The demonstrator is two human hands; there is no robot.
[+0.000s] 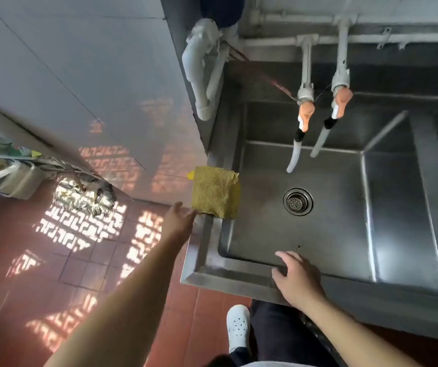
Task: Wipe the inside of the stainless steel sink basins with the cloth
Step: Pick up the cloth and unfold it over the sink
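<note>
Head view shows the yellow cloth point(215, 191) folded over the left rim of the sink point(202, 271), near the drain point(297, 202). Left hand point(177, 221) reaches with relaxed fingers beside the cloth, holding nothing. Right hand point(296, 278) rests with spread fingers on the front rim

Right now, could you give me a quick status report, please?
Left hand open, reaching for cloth draped on sink rim. Right hand open on front rim. Basin unobstructed.
</note>
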